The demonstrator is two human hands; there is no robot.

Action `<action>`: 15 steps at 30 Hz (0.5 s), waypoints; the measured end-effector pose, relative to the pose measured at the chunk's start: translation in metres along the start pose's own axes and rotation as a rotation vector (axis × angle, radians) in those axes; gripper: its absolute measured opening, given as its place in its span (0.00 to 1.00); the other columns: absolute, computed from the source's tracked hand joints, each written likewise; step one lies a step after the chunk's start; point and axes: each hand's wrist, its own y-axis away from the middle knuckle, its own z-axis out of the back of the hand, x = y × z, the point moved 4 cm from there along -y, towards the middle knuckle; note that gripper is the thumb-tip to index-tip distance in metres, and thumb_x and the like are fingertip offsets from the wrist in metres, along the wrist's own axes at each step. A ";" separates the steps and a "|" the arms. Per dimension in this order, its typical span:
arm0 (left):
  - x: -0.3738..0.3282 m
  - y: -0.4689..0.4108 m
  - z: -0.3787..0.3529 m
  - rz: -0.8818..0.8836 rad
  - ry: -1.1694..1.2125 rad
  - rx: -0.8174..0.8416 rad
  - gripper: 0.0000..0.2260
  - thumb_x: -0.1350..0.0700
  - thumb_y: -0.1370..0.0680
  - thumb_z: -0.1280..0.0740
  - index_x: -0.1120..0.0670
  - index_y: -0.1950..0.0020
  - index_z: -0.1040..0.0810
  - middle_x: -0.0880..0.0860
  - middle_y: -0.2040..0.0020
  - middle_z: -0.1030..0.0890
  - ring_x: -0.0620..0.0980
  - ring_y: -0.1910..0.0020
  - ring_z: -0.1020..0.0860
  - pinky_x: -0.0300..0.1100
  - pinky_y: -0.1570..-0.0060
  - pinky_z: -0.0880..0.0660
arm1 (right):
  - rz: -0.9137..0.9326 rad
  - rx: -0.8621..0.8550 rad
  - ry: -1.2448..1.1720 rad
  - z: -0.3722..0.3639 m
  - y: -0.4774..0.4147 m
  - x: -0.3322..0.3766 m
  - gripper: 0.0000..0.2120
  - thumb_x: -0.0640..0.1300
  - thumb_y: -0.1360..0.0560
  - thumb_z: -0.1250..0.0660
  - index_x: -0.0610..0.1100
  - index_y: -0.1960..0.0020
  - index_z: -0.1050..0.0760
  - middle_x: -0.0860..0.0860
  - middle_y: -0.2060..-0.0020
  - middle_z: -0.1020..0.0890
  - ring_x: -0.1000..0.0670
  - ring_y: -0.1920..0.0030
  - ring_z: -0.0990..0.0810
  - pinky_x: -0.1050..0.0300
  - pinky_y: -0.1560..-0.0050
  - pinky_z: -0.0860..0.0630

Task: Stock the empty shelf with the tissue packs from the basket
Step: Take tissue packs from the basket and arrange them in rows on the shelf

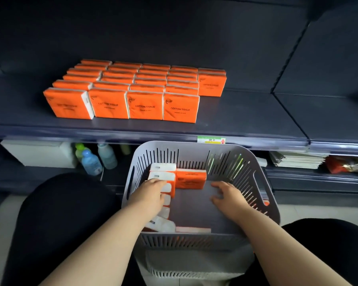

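**Desk:** Where are the tissue packs?

**Photographer:** Most of the orange tissue packs (145,108) stand in rows on the dark shelf (246,120), four rows reaching its front and a shorter fifth at the right rear. The back rows show only their top edges. The rest are in the grey slotted basket (194,149) below: a line of basket packs (163,168) on edge along its left wall, and one orange pack (191,179) upright near the far wall.

**Desk:** And the hands?

**Photographer:** The left hand (151,193) lies palm down on that line with its fingers bent over the white ends. The thumb is hidden, so I cannot tell whether it grips a pack. The right hand (227,195) is over the bare basket floor, fingers loosely spread and holding nothing.

**Desk:** Anything unclear?

**Photographer:** The left forearm covers the nearer packs in the line. The shelf label (211,139) is too small to read, and the bottles (91,162) underneath are blurred.
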 end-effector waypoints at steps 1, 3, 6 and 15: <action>0.002 -0.001 -0.002 0.005 0.003 0.004 0.20 0.55 0.21 0.41 0.47 0.28 0.35 0.48 0.29 0.33 0.50 0.33 0.32 0.46 0.36 0.31 | 0.005 0.000 -0.009 -0.003 -0.003 0.001 0.22 0.42 0.27 0.32 0.46 0.33 0.29 0.46 0.38 0.26 0.48 0.39 0.27 0.66 0.44 0.35; 0.006 -0.005 -0.005 0.009 0.005 0.011 0.20 0.55 0.21 0.41 0.47 0.28 0.35 0.48 0.29 0.33 0.50 0.33 0.32 0.46 0.36 0.32 | 0.013 0.011 -0.029 -0.008 -0.009 0.004 0.22 0.42 0.27 0.33 0.46 0.34 0.29 0.46 0.39 0.25 0.49 0.41 0.25 0.65 0.44 0.34; 0.009 -0.007 -0.008 0.007 0.001 0.019 0.21 0.54 0.21 0.40 0.46 0.28 0.35 0.47 0.28 0.34 0.49 0.32 0.32 0.46 0.34 0.33 | 0.041 0.038 -0.026 -0.015 -0.017 0.014 0.21 0.42 0.27 0.33 0.46 0.34 0.29 0.46 0.38 0.26 0.49 0.41 0.25 0.60 0.41 0.31; 0.005 -0.021 -0.019 -0.018 -0.059 0.091 0.19 0.54 0.22 0.40 0.46 0.31 0.32 0.48 0.31 0.30 0.51 0.35 0.30 0.49 0.39 0.30 | 0.051 0.555 0.273 -0.052 -0.014 0.018 0.26 0.49 0.29 0.29 0.47 0.33 0.29 0.50 0.39 0.23 0.50 0.40 0.25 0.59 0.39 0.29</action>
